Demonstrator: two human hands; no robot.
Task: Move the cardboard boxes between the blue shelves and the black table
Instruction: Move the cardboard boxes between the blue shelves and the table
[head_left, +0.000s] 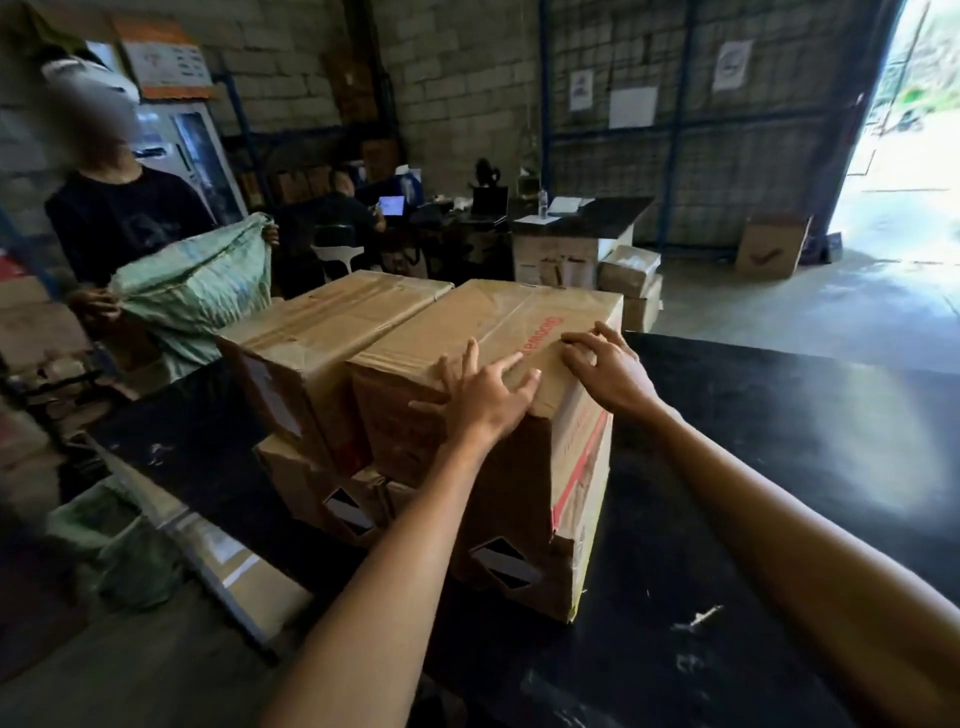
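1. Boxes sit stacked on the black table (779, 467): two cardboard boxes on top, side by side and touching, over lower boxes (332, 499) that are partly hidden.
2. My left hand (483, 395) lies on the near edge of the top right box (498, 332), fingers spread and straight, pressing but not gripping.
3. My right hand (608, 369) rests on the same lid nearer the right corner, fingers loosely bent, tips touching the cardboard; it holds nothing.
4. The top left box (332, 322) stands untouched beside it.
5. I judge this step to be either settling the box onto the stack or reaching to take it off; I cannot tell which.
6. I see no blue shelves from here.
7. For a lift, I would next need both hands down on opposite sides of the box, since a flat touch on the lid gives no hold.
8. A person holding a green sack (197, 291) stands past the table's far left corner, so I would keep the box clear of that side.
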